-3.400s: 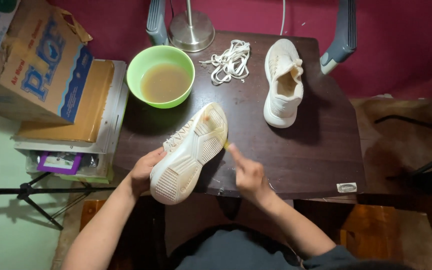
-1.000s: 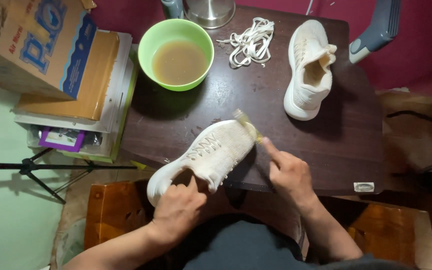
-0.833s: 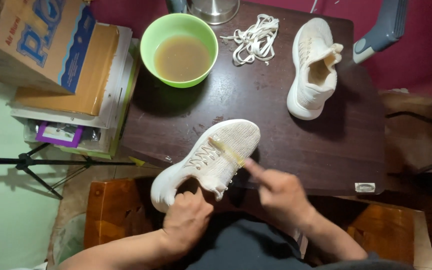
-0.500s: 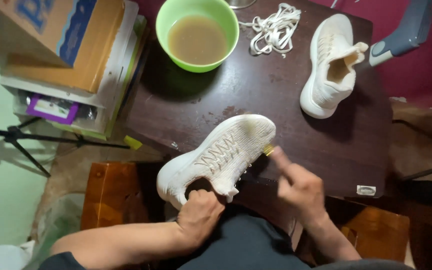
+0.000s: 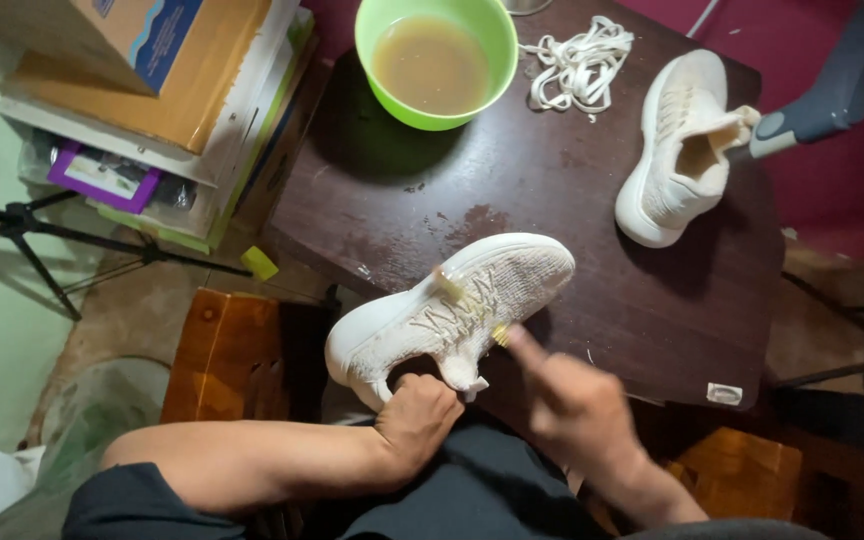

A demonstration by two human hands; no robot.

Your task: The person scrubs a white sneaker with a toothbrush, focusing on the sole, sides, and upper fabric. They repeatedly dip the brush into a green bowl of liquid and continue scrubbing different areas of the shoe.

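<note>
My left hand (image 5: 417, 420) grips a white laceless sneaker (image 5: 472, 295) by its heel opening and holds it on its side over the near edge of the dark wooden table (image 5: 592, 220). My right hand (image 5: 572, 400), blurred by motion, holds a small yellowish brush (image 5: 452, 287) whose head rests on the sneaker's upper. The matching sneaker (image 5: 677, 150) lies at the table's far right, and a heap of white laces (image 5: 577, 65) lies behind it. A green bowl (image 5: 422, 115) of murky brown water stands at the far left.
Cardboard boxes (image 5: 182, 60) and stacked papers sit on a shelf to the left, with a black tripod (image 5: 42, 230) below them. A wooden stool (image 5: 222, 350) stands under the table's near left corner. A grey-blue handle (image 5: 832, 80) juts in at the top right.
The sneaker, first sole-up, now shows its upper. My right hand has drawn the brush back and forth across it and now sits closer to me. The view has slid leftward.
</note>
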